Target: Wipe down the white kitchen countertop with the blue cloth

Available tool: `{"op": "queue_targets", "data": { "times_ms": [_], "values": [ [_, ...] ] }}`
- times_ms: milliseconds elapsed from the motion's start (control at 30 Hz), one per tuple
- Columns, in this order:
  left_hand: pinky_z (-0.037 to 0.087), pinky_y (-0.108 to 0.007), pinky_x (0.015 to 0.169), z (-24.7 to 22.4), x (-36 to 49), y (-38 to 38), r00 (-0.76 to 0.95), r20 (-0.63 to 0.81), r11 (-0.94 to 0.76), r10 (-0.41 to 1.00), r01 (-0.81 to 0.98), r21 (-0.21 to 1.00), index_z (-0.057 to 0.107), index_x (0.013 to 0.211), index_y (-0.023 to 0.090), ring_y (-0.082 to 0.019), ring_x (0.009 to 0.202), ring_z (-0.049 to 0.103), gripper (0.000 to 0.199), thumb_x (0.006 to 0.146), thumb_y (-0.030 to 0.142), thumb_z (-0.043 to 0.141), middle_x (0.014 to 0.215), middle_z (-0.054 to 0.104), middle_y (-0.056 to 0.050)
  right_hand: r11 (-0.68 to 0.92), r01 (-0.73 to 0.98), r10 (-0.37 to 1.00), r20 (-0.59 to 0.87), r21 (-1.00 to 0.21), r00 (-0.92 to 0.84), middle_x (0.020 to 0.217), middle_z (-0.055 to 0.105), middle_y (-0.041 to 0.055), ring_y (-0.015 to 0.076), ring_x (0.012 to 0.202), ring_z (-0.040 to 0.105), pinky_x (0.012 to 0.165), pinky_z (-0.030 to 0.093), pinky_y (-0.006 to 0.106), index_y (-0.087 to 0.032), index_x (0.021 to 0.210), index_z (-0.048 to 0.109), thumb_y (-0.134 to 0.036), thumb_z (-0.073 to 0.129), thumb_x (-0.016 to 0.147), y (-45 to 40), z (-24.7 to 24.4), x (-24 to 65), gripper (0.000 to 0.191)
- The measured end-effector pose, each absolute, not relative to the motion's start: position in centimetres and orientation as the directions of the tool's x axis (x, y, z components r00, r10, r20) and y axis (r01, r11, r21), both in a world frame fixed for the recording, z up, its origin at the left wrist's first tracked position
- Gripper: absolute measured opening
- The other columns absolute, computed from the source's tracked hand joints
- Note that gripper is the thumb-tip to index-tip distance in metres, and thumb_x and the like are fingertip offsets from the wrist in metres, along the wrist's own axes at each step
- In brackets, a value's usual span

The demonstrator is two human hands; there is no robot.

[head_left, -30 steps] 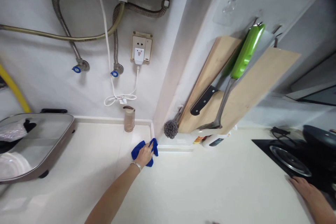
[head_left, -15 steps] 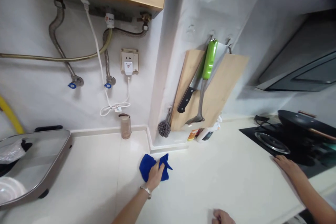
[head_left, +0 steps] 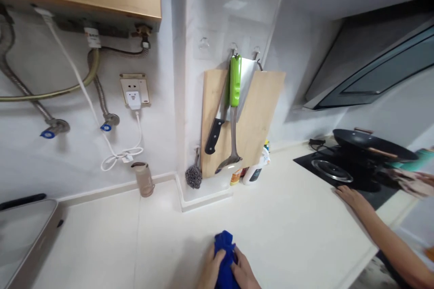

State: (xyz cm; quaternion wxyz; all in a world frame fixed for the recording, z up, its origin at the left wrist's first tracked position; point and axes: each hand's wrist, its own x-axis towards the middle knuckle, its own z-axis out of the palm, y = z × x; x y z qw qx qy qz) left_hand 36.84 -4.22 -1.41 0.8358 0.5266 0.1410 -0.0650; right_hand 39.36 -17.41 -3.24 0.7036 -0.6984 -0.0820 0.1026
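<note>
Seen from the head camera, a person's left hand (head_left: 210, 271) and right hand (head_left: 244, 274) close together around a bunched blue cloth (head_left: 224, 253), which rests on the pale countertop (head_left: 288, 226) at the near edge, well apart from the wall. Another person's hand (head_left: 351, 198) lies flat on the counter just beside the stove (head_left: 330, 171), where a dark pan (head_left: 369, 144) sits. Against the pillar lean a wooden cutting board (head_left: 261, 113), a black-handled knife (head_left: 213, 133) and a green-handled ladle (head_left: 234, 99), with a steel scourer (head_left: 193, 176) and small bottles (head_left: 254, 172) at their foot. A wide stroke of the cloth towards that corner could likely topple the bottles or the brown jar (head_left: 144, 179) near the wall, and the other hand lies close to the burner. The frame's lower edge cuts off both wrists and part of the cloth, the fingers beneath it are unseen, and objects at the far right edge are too blurred to identify.
</note>
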Motion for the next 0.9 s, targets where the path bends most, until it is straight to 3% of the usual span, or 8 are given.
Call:
{"op": "queue_targets", "data": {
  "times_ms": [67, 167, 300, 400, 467, 633, 733, 900],
  "values": [
    [0.035, -0.043, 0.118, -0.3, 37.8, -3.4, 0.967, -0.239, 0.175, 0.09, 0.221, 0.959, 0.068, 0.117, 0.016, -0.03, 0.128, 0.056, 0.054, 0.074, 0.049, 0.069, 0.13, 0.068, -0.012, -0.017, 0.031, 0.301, 0.025, -0.999, 0.953, 0.104, 0.073, 0.0133, 0.0316, 0.1, 0.067, 0.09, 0.056, 0.045, -0.019, 0.11, 0.067, -0.074, 0.058, 0.076, -16.8, -3.1, 40.6, 0.065],
    [0.041, -0.045, 0.113, 2.2, 40.3, -3.3, 0.966, -0.178, -0.021, 0.188, 0.185, 0.982, 0.066, 0.12, 0.015, -0.03, 0.121, 0.06, 0.053, 0.082, 0.051, 0.057, 0.125, 0.07, -0.014, -0.107, 0.193, 0.248, 0.162, -0.975, 0.955, 0.102, 0.074, 0.0113, 0.0286, 0.093, 0.069, 0.088, 0.057, 0.043, -0.02, 0.11, 0.068, -0.066, 0.051, 0.084, -16.3, -2.7, 43.1, 0.056],
    [0.043, -0.043, 0.111, 4.2, 44.1, -3.7, 0.969, -0.059, -0.154, 0.241, 0.099, 0.983, 0.061, 0.128, 0.021, -0.028, 0.122, 0.06, 0.055, 0.084, 0.053, 0.057, 0.131, 0.067, -0.011, -0.261, 0.27, -0.004, 0.281, -0.927, 0.96, 0.104, 0.074, 0.0112, 0.028, 0.095, 0.069, 0.085, 0.058, 0.041, -0.02, 0.115, 0.066, -0.061, 0.044, 0.089, -16.4, -2.0, 48.3, 0.053],
    [0.044, -0.042, 0.113, 3.2, 45.0, -1.2, 0.977, -0.012, -0.193, 0.214, 0.054, 0.98, 0.055, 0.136, 0.025, -0.027, 0.133, 0.053, 0.06, 0.084, 0.054, 0.058, 0.145, 0.057, -0.009, -0.397, 0.239, -0.227, 0.347, -0.886, 0.91, 0.116, 0.07, 0.0131, 0.0261, 0.104, 0.066, 0.093, 0.054, 0.043, -0.017, 0.125, 0.059, -0.054, 0.038, 0.096, -17.1, -2.1, 53.0, 0.052],
    [0.041, -0.043, 0.116, 1.8, 44.7, 2.0, 0.963, 0.001, -0.318, 0.27, 0.088, 0.944, 0.056, 0.136, 0.023, -0.027, 0.136, 0.05, 0.057, 0.088, 0.054, 0.052, 0.146, 0.055, -0.011, -0.548, 0.267, -0.237, 0.454, -0.792, 0.859, 0.12, 0.067, 0.0149, 0.0253, 0.107, 0.063, 0.095, 0.052, 0.043, -0.014, 0.128, 0.055, -0.051, 0.031, 0.099, -17.2, -2.5, 55.9, 0.053],
    [0.021, -0.057, 0.124, -1.1, 43.4, 11.4, 0.879, 0.254, -0.808, 0.404, 0.213, 0.549, 0.047, 0.144, 0.02, -0.029, 0.152, 0.022, 0.058, 0.094, 0.048, 0.039, 0.16, 0.037, -0.012, -0.763, 0.265, -0.101, 0.514, -0.59, 0.852, 0.102, 0.062, 0.0139, 0.0239, 0.088, 0.057, 0.078, 0.049, 0.039, -0.014, 0.115, 0.059, -0.04, 0.031, 0.1, -15.6, -4.3, 59.5, 0.042],
    [0.017, -0.067, 0.12, -2.4, 43.7, 14.7, 0.855, 0.262, -0.873, 0.447, 0.355, 0.333, 0.045, 0.145, 0.015, -0.036, 0.153, 0.015, 0.06, 0.096, 0.047, 0.037, 0.16, 0.034, -0.019, -0.799, 0.272, -0.046, 0.506, -0.536, 0.861, 0.088, 0.058, 0.0107, 0.0228, 0.078, 0.052, 0.072, 0.045, 0.037, -0.014, 0.106, 0.06, -0.033, 0.032, 0.1, -14.9, -5.2, 59.6, 0.034],
    [0.019, -0.066, 0.119, -4.3, 44.1, 15.4, 0.847, 0.304, -0.899, 0.437, 0.395, 0.191, 0.041, 0.148, 0.013, -0.038, 0.152, 0.017, 0.06, 0.097, 0.044, 0.034, 0.159, 0.034, -0.021, -0.827, 0.384, 0.119, 0.54, -0.411, 0.833, 0.082, 0.057, 0.0107, 0.0252, 0.078, 0.051, 0.072, 0.047, 0.04, -0.016, 0.1, 0.058, -0.03, 0.031, 0.099, -13.6, -6.5, 58.4, 0.03]
  ]
}}
